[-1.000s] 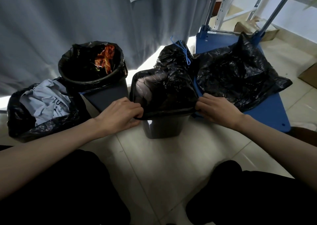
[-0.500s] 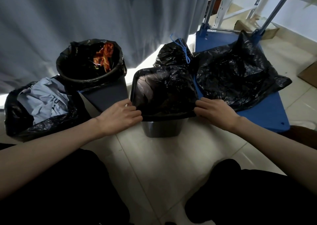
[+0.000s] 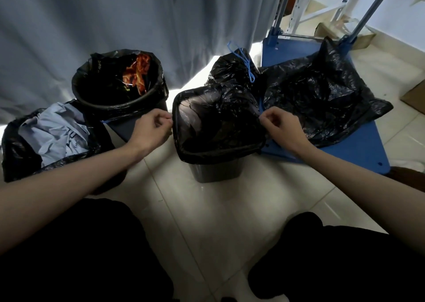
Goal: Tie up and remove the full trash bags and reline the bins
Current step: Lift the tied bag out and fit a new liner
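Relining step, middle bin. The square grey bin (image 3: 215,175) sits on the floor tile between the person's knees, fresh black liner (image 3: 218,127) draped over its rim and cuffed down on the near and left sides.

Left hand (image 3: 151,130) is just beside the liner's left edge, fingers curled with thumb and forefinger together. Looks like a pinch on the liner's edge, but too dark to confirm film between the fingertips. Right hand (image 3: 281,129) mirrors it at the right edge, same curled pinch, same doubt.

Behind the bin: a tied-off bag (image 3: 232,71) with blue drawstring (image 3: 243,62), and a loose black bag (image 3: 322,99) lying on the blue cart deck (image 3: 358,150). So one bag is done.

Still to do, by my read: round bin (image 3: 119,94) at left, liner full of wrappers, and the open bag of pale paper (image 3: 50,136) nearest left.

Next move: tug the liner cuff down evenly on both sides, check the far rim is seated, then shift to the round bin.
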Available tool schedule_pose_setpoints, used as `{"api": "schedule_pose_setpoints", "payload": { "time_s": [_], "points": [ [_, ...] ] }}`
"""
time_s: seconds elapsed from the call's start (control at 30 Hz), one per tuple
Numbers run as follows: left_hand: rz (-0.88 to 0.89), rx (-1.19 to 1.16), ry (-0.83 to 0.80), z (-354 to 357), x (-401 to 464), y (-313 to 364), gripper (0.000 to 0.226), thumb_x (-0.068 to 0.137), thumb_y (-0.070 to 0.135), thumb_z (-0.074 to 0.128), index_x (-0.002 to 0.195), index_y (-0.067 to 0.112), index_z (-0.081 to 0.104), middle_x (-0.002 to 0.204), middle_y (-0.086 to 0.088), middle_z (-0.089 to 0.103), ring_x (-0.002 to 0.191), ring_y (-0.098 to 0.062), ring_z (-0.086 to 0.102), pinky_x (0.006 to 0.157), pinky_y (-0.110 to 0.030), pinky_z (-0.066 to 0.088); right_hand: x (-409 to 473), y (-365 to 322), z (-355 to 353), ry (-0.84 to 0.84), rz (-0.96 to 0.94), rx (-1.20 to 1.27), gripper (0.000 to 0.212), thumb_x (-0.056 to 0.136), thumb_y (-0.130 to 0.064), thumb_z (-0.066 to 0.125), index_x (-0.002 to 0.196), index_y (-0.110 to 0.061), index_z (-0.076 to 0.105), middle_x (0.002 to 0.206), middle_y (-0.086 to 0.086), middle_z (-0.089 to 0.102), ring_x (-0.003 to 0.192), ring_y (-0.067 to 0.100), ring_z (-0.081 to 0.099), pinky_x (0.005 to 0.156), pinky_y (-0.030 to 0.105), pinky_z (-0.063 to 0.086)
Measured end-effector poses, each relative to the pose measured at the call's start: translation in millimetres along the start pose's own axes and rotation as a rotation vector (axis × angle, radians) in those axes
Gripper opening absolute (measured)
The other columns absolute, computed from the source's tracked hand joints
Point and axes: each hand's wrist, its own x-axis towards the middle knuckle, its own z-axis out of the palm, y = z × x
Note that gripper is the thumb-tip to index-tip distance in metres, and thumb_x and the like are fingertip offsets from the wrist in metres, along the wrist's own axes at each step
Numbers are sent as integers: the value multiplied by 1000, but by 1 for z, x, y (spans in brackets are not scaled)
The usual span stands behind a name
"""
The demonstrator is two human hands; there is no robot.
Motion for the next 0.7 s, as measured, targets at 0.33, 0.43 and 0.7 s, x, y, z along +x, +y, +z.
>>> {"api": "schedule_pose_setpoints", "payload": {
  "time_s": [0.33,0.43,0.7],
  "points": [
    [160,339,-91,18,22,11,37,93,32,53,126,13,56,121,-4,56,110,-18,54,93,-31,44,30,-2,23,87,-141,-188,27,87,-20,58,110,-11,48,104,4,49,97,26,54,82,33,43],
    [797,724,-270,21,30,36,42,97,30,48,136,15,52,149,-5,40,136,-21,38,114,-31,24,38,-25,29,-202,-534,-457,36,88,-41,43,110,-19,62,105,5,61,100,27,58,89,41,47],
    [495,1529,-626,33,43,57,66,98,60,15,118,24,66,125,-6,64,132,-23,47,121,-46,7,38,-29,34,-681,-314,-742,71,94,-69,24,68,-14,60,70,6,56,81,32,64,68,31,41]
  ]
}}
